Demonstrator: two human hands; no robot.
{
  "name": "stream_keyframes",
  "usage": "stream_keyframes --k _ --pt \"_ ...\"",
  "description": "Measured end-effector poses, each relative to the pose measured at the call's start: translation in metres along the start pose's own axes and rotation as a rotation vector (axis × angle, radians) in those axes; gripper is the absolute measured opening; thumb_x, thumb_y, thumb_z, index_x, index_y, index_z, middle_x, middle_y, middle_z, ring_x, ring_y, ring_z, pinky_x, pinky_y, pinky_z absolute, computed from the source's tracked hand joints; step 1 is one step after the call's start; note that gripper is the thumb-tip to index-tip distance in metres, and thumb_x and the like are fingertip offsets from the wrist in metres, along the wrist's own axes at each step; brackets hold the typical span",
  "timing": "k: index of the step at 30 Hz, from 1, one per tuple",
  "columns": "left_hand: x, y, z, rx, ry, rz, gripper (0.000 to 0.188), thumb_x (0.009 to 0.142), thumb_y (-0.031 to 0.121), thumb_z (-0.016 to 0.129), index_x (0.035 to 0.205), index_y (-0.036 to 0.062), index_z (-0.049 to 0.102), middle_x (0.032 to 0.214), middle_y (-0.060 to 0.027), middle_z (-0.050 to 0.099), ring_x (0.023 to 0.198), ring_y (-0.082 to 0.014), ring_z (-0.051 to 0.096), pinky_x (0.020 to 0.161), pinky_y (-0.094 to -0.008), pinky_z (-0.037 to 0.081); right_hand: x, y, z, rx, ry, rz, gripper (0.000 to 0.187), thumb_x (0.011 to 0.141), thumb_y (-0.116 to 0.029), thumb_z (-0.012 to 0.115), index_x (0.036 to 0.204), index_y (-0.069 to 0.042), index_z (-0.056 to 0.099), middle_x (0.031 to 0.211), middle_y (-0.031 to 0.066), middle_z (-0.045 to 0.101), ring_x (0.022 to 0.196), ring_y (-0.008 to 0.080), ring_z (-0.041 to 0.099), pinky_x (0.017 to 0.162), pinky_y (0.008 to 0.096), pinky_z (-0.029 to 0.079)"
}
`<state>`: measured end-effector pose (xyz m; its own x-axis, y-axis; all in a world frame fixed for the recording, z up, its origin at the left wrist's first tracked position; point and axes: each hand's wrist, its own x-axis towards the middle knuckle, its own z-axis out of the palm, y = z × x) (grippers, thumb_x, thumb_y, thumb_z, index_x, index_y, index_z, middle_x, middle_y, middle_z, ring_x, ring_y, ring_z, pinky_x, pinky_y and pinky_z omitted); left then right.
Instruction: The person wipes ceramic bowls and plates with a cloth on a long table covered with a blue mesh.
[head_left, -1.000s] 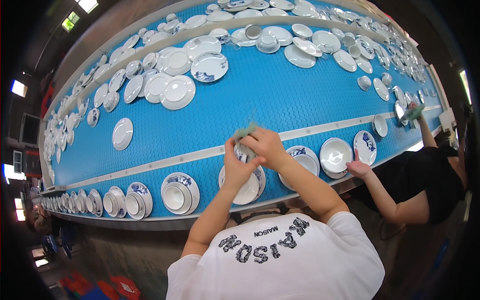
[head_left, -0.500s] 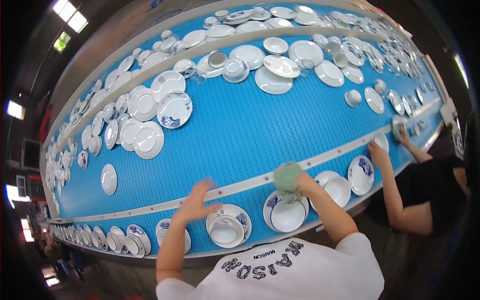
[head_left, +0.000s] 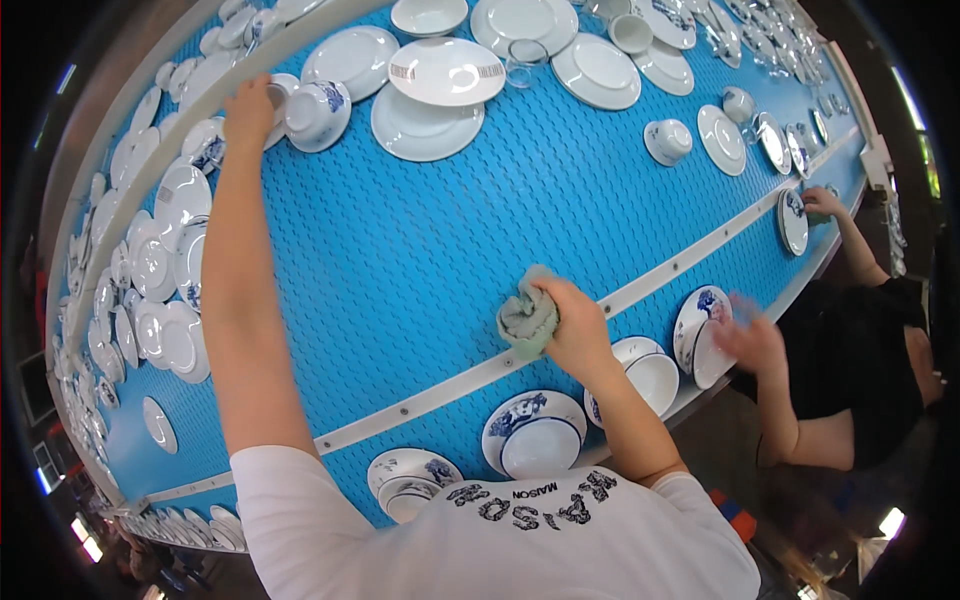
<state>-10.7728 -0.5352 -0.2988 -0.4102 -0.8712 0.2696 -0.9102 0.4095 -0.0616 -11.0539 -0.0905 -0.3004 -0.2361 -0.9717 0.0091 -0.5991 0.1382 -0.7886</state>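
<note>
Two hands of yours are apart over the blue belt (head_left: pixel 400 265). Your right hand (head_left: pixel 578 325) has its fingers clenched around a crumpled pale green cloth (head_left: pixel 528 315), which is just beyond the white rail (head_left: pixel 450 388), in front of you. Your left arm stretches far forward, and your left hand (head_left: pixel 248 115) is at a cup (head_left: pixel 277 98), partly hidden by your fingers; you cannot tell from this view whether they grasp it or only touch it. Just right of that cup is a blue-patterned bowl (head_left: pixel 318 115), and farther right an oval plate (head_left: pixel 446 72) overlaps a round plate (head_left: pixel 427 138). On your side of the rail, a white bowl (head_left: pixel 543 448) rests on a blue-patterned plate (head_left: pixel 530 408). To your right, a co-worker's blurred hand (head_left: pixel 755 342) is beside another set of dishes.
</note>
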Motion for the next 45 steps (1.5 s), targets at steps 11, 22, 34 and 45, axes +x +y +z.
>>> stream_keyframes --k 11,22,34,45 --pt "-0.299 0.12 -0.124 -2.105 -0.337 -0.959 0.052 0.08 0.028 0.054 0.119 -0.0033 0.041 0.109 -0.0193 0.055 0.096 -0.0354 0.056 0.081 -0.0543 0.046 -0.018 -0.03 -0.032 0.084 -0.131 -0.061 0.042 0.066 -0.01 0.071 0.104 -0.008 0.054 0.101 0.0114 0.06 0.088 0.0308 0.059 0.076 0.0343 0.048" --pt "-0.349 0.397 -0.194 -1.278 0.364 -0.255 0.055 0.062 0.021 0.074 0.105 0.0021 0.046 0.104 -0.0165 0.052 0.095 -0.0252 0.052 0.079 -0.0352 0.044 -0.046 -0.002 -0.072 0.039 -0.045 -0.716 0.014 0.076 -0.017 0.056 0.088 -0.011 0.053 0.088 0.0043 0.057 0.077 0.023 0.06 0.058 0.0299 0.05" --pt "-0.386 0.409 -0.159 -1.286 -0.348 0.004 0.033 0.073 0.008 0.06 0.105 0.0052 0.053 0.111 -0.0156 0.056 0.1 -0.0283 0.055 0.086 -0.0355 0.043 0.086 0.101 -0.228 -0.304 0.058 -0.17 0.037 0.068 -0.012 0.062 0.105 -0.011 0.054 0.097 0.0138 0.058 0.087 0.03 0.058 0.073 0.0395 0.048" --pt "-0.23 0.49 -0.115 -0.841 -0.103 -0.037 0.054 0.066 0.019 0.073 0.115 0.0103 0.052 0.134 -0.0164 0.034 0.118 -0.0375 0.037 0.091 -0.0472 0.04 0.128 0.173 -0.193 -0.277 -0.349 -0.389 0.046 0.072 -0.007 0.057 0.116 -0.016 0.054 0.101 0.0153 0.058 0.089 0.0341 0.058 0.079 0.0386 0.047"
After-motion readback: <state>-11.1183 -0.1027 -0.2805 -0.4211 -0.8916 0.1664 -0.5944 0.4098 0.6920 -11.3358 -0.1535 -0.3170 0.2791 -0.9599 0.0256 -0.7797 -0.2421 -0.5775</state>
